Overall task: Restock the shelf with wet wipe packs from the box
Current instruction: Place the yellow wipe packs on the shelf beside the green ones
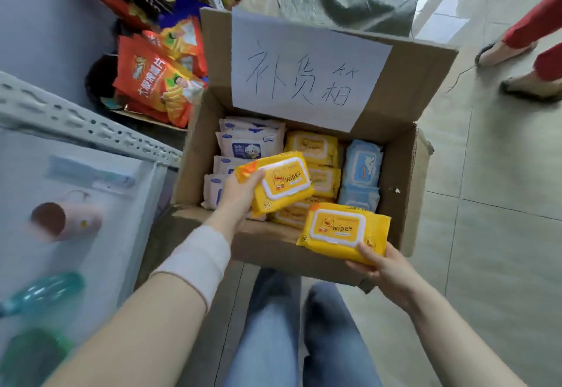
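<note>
An open cardboard box (404, 173) stands on the floor in front of me, with a handwritten paper sheet on its far flap. It holds white, yellow and blue wet wipe packs (362, 167). My left hand (240, 195) grips one yellow wipes pack (279, 181) by its left end, above the box. My right hand (383, 268) holds a second yellow wipes pack (343, 231) by its near right corner, over the box's near wall. The white shelf (76, 121) is at my left.
On the shelf at left lie a pink bottle (67, 219), green bottles (45, 292) and a toothpaste box. Orange snack bags (155, 82) pile beyond the shelf. Another person's red-trousered legs and shoes (529, 48) stand at the upper right on the tiled floor. My own jeans show below.
</note>
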Available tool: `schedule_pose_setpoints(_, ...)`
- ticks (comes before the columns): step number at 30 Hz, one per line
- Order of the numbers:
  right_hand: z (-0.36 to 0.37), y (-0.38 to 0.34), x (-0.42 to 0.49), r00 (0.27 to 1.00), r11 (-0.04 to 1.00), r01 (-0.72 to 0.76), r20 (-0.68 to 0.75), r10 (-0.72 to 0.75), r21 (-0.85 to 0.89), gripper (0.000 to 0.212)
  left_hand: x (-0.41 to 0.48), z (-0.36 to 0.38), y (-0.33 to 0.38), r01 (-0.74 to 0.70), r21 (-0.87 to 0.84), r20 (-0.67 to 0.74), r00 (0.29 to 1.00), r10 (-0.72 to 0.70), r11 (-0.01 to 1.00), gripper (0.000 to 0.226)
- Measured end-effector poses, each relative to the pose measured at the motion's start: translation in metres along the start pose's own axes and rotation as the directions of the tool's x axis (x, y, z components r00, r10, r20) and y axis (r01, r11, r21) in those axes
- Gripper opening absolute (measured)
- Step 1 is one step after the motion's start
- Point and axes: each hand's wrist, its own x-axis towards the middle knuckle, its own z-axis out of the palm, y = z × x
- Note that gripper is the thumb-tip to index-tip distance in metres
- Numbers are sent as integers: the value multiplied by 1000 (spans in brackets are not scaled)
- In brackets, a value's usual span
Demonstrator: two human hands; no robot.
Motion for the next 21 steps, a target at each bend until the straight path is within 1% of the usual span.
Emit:
schedule_pose_setpoints(2,5,-2,-25,997,1000,28,71,-28,-3,39,-37,-24,-5,-79,-69,-53,996,76,994,20)
schedule_pose_setpoints(4,11,-2,-50,987,998,59,152,-55,-21,42,-80,-48,-11,-165,-138,-108,983,151,977,24)
schedule_pose_setpoints(7,26,1,-95,954,992,108,289,-84,-69,47,-153,-81,-17,-312,-227,-212,940,266,922,14)
schedule_pose_setpoints(9,38,7,-127,925,987,134,369,-91,-93,46,-203,-104,-16,-385,-279,-276,910,310,880,12)
schedule_pose_setpoints(13,71,18,-182,879,979,151,472,-70,-136,24,-290,-156,-15,-505,-354,-401,842,359,788,14)
schedule_pose_setpoints(14,81,22,-194,869,975,159,490,-63,-157,21,-311,-171,-16,-528,-366,-428,826,365,766,14)
schedule_pose_setpoints(17,118,33,-226,838,966,177,544,-47,-190,24,-363,-215,-22,-589,-370,-504,777,377,718,13)
schedule_pose_setpoints(21,177,61,-267,809,950,212,587,-38,-230,24,-427,-270,-38,-671,-359,-634,686,358,649,9)
